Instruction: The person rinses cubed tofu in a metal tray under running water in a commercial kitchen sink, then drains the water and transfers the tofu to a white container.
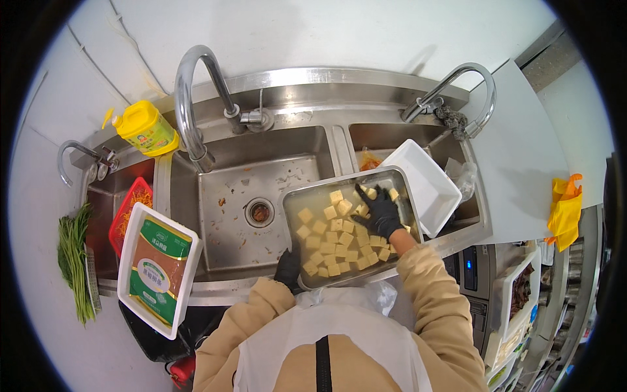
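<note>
A rectangular stainless steel tray rests tilted across the front edge of the sinks, close to my body. Cloudy liquid and many pale yellow cubes that look like tofu fill it. My right hand, in a black glove, reaches into the tray's far right part with fingers spread over the cubes; nothing is seen gripped. At the tray's near left corner, my left hand, also black-gloved, holds the rim, its fingers partly hidden.
The middle sink basin has food scraps around its drain. A white plastic tub leans in the right basin. At left are a white tray with a printed food packet, a red basket, green vegetables and a yellow jug. Tall faucets overhang.
</note>
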A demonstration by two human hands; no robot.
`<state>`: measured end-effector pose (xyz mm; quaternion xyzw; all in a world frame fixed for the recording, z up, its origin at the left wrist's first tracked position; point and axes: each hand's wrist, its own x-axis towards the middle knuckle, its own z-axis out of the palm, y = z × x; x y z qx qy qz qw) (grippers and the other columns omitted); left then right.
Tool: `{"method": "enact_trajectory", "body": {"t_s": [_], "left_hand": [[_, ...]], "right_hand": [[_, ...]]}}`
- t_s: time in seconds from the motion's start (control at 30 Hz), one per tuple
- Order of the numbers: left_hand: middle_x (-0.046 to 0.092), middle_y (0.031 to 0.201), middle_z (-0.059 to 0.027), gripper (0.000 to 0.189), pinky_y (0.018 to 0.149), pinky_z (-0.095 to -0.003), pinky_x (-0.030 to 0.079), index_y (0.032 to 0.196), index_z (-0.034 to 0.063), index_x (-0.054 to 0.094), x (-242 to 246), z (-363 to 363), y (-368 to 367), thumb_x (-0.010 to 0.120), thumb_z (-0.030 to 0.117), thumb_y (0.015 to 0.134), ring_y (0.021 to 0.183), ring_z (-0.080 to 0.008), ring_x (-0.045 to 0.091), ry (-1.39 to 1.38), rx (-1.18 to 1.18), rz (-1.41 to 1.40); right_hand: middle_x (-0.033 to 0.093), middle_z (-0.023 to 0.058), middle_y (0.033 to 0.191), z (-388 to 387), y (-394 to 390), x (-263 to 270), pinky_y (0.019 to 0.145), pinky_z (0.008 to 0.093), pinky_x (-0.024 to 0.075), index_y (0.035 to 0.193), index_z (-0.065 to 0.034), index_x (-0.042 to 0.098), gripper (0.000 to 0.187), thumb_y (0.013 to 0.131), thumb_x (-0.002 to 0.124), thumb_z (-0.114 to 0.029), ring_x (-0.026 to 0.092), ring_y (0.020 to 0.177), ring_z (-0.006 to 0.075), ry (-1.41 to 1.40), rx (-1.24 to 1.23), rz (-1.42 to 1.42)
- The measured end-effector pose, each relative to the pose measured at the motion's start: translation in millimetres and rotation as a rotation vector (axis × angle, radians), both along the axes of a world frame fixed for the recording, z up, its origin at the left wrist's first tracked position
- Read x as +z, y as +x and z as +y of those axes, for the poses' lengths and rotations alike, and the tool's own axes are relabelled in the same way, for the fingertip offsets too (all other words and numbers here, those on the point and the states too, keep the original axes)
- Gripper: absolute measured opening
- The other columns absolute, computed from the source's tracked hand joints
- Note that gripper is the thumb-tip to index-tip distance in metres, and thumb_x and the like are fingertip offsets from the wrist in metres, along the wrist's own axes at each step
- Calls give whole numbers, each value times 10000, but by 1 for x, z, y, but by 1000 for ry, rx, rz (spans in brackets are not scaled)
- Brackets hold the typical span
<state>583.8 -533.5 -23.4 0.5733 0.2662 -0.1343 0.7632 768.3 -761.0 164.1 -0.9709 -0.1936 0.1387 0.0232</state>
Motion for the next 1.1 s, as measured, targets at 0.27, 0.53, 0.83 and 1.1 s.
{"method": "enact_trajectory", "body": {"t_s": [0.27, 0.53, 0.83, 1.1], "left_hand": [[537, 1156, -230, 615, 845, -388, 463, 1232, -8, 459, 7, 2, 0, 335, 509, 923, 1012, -336, 558, -61, 12, -111], [549, 1122, -279, 688, 879, -399, 424, 1191, -34, 498, 42, 2, 11, 335, 567, 898, 1057, -390, 523, 2, 28, 134], [505, 1172, -297, 630, 923, -421, 394, 1228, -9, 466, 40, 4, 4, 290, 515, 927, 1094, -398, 493, 68, -51, 0], [501, 1147, -305, 445, 904, -428, 417, 1357, 69, 313, 64, 6, 8, 315, 275, 963, 1052, -419, 508, 391, -142, -108]], "right_hand": [[319, 237, 1344, 5, -31, -27, 938, 484, 374, 1305, -259, 440, 694, 696, 681, -490, 405, 1173, 408, 303, 92, 29], [221, 241, 1411, 11, -22, -15, 900, 571, 354, 1224, -165, 504, 634, 699, 662, -483, 372, 1181, 429, 143, 79, -106], [385, 213, 1204, 27, -12, -13, 799, 450, 480, 1120, -106, 521, 465, 717, 663, -289, 491, 1035, 363, 167, -77, -60], [483, 151, 975, 28, -3, -11, 690, 423, 507, 988, -74, 515, 311, 766, 606, -271, 543, 947, 310, 93, -10, -37]]}}
